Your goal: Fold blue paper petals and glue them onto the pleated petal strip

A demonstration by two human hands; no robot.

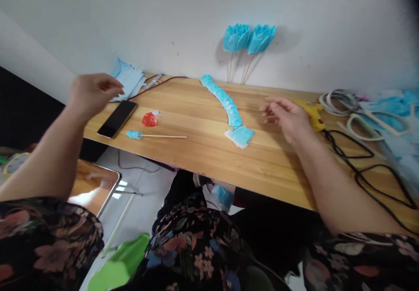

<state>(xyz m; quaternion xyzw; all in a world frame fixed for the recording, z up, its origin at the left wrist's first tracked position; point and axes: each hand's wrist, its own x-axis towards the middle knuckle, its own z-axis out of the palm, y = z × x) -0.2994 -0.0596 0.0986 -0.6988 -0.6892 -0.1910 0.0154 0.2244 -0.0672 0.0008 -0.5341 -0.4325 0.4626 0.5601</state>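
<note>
My left hand point(93, 94) is raised over the table's left end, between the light-blue sheets and the phone. Its fingers point right, thumb a little apart, with nothing seen in them. My right hand point(285, 115) hovers above the right half, fingers loosely bent and apart, holding nothing. Just behind it is a yellow glue gun point(314, 115), partly hidden. Between my hands lies a curved row of overlapping blue folded pieces point(224, 99), with a larger blue piece point(241, 136) at its near end. A thin stick with a blue wrapped tip point(134, 134) lies nearer my left hand.
Two blue flowers on sticks point(236, 38) lean against the wall. On the left are light-blue sheets point(129, 79), a phone point(118, 119) and a small red bundle point(149, 118). On the right lie scissors point(365, 127), a black cable point(352, 155) and more blue material point(393, 107).
</note>
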